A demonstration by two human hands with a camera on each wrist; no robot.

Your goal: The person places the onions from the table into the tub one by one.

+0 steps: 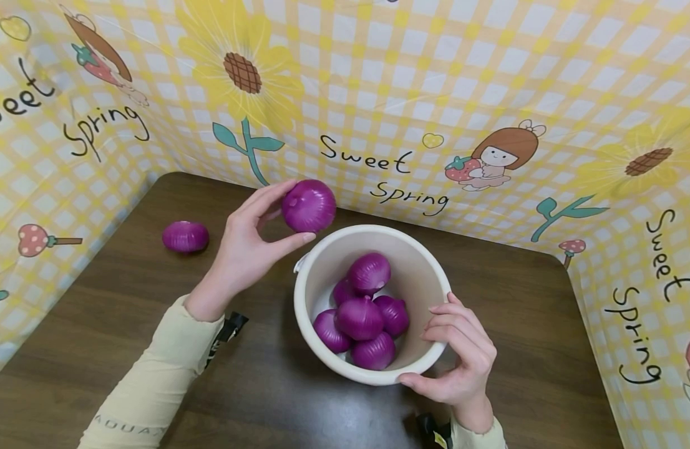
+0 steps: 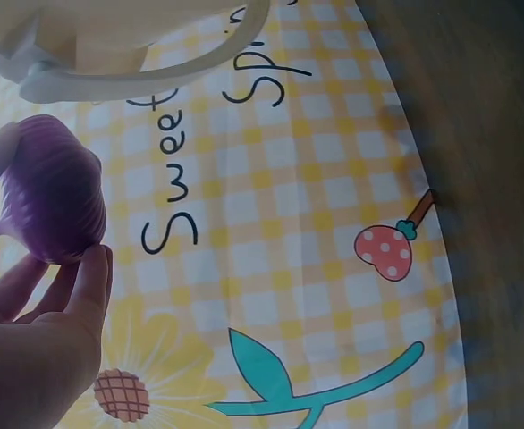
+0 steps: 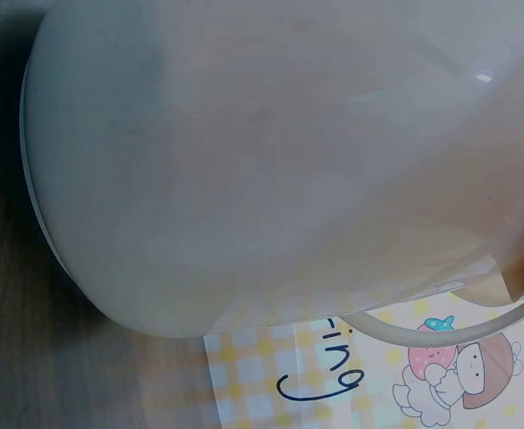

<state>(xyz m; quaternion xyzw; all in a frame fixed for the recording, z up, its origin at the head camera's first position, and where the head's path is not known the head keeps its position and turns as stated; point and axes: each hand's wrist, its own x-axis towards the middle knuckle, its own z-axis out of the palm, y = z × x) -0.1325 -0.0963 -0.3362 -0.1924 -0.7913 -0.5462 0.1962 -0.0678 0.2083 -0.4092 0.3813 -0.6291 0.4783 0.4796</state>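
A red onion (image 1: 309,206) is held up between the thumb and fingers of my left hand (image 1: 246,240), just beyond the upper left rim of a cream bucket (image 1: 429,268). In the left wrist view the same onion (image 2: 54,189) shows in that hand's grip, near the bucket's handle (image 2: 146,85). Several red onions (image 1: 360,318) lie piled inside the bucket. My right hand (image 1: 463,355) grips the bucket's right rim, fingers over the edge inside and thumb outside. The right wrist view is filled mostly by the bucket's outer wall (image 3: 271,170).
One more red onion (image 1: 185,237) lies on the dark wooden table (image 1: 255,380) at the far left. A yellow checked cloth (image 1: 345,100) with printed flowers and lettering stands as a wall behind the table and along both sides.
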